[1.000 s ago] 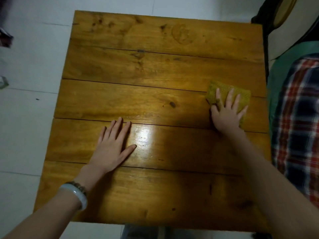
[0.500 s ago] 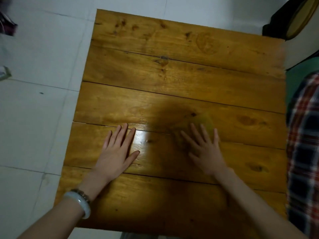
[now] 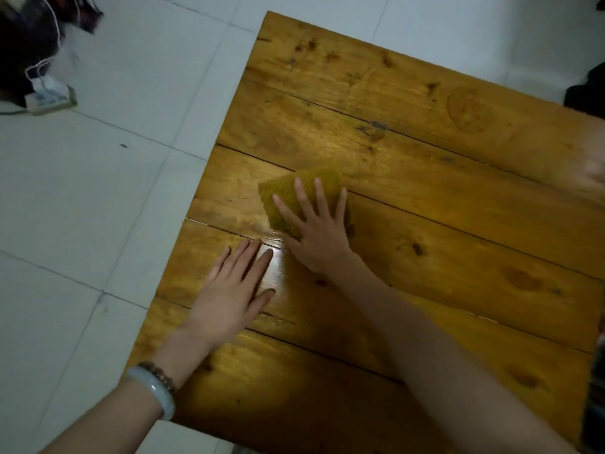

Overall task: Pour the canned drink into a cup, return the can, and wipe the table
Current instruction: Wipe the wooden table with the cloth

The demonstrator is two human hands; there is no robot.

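Lower left of centre, the left hand [image 3: 234, 290] lies flat and open on the wooden counter [image 3: 425, 132], gripping nothing. Just right and above it, the right hand [image 3: 316, 227] presses spread fingers on the yellow cloth [image 3: 294, 191]. The cloth's long axis slants toward upper right, with unwiped boards likely beyond.

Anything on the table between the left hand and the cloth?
Nothing: the head view shows only bare, glossy wood between the left hand and the cloth under the right hand.
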